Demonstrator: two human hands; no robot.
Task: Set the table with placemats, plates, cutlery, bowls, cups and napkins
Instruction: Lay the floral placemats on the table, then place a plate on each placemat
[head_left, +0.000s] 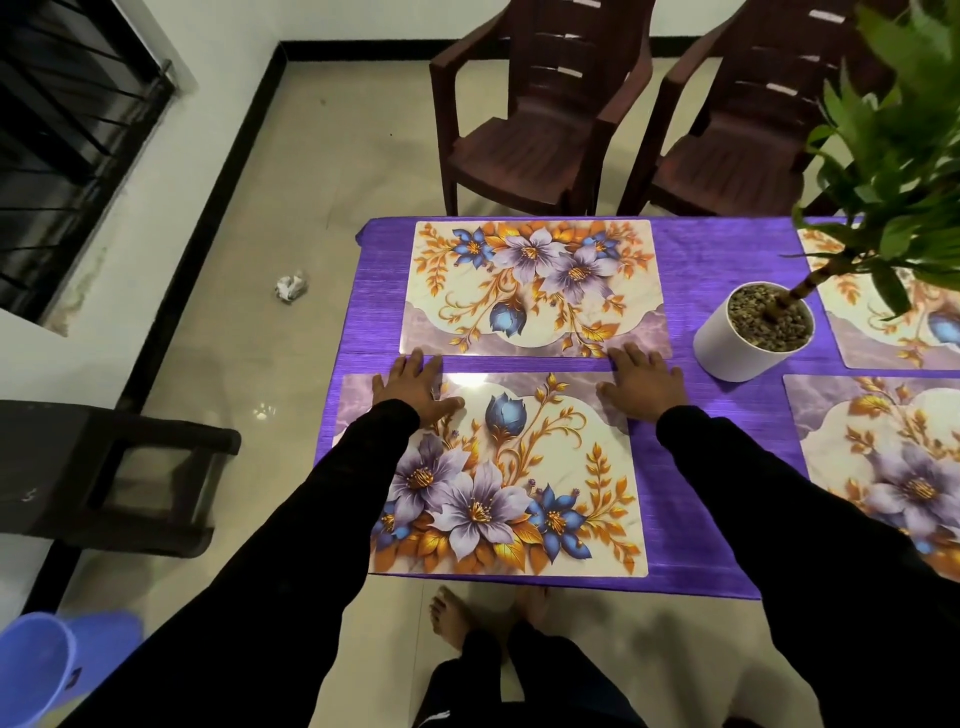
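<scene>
On the purple-clothed table (717, 270), four floral placemats lie paired around a potted plant (753, 332). Nearest, one placemat (514, 483) sits under both flat, released hands, left hand (415, 387) and right hand (644, 384) pressing its far corners, likely squaring it.

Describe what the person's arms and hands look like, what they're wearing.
Both arms wear long black sleeves ending at the wrists. The left hand and right hand are bare: no gloves, and no rings, watch or bracelets visible.
</scene>
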